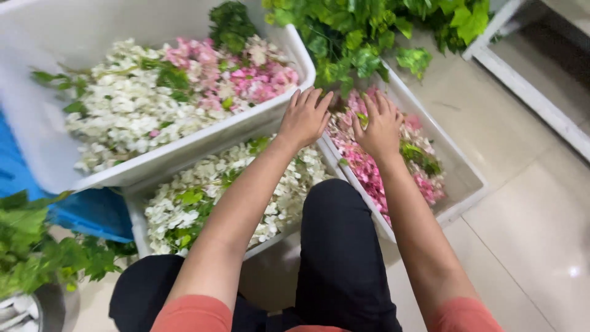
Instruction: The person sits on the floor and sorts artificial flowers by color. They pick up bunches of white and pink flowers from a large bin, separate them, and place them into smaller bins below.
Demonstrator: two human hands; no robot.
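Tiled floor carries white bins of fake blossoms. Left hand rests spread on the upper bin's near rim, grip released; right hand, fingers loose (nothing held), sits on pink flowers in the right bin, directly beneath it.

Head view, bright and even, soft daylight-like light; colours read true. Far-left white tub: inner wall washed out, near overexposed. Glossy floor tiles at right carry a broad pale sheen, plus one small bright glare spot near right. Shadows soft: a faint one under the near tub rim, darker shade beneath the far green leaves. Left hand and right hand slightly soft, mild motion blur at the fingers. White petals lose detail in highlights. Wide-angle stretch at frame edges; near forearms look enlarged.
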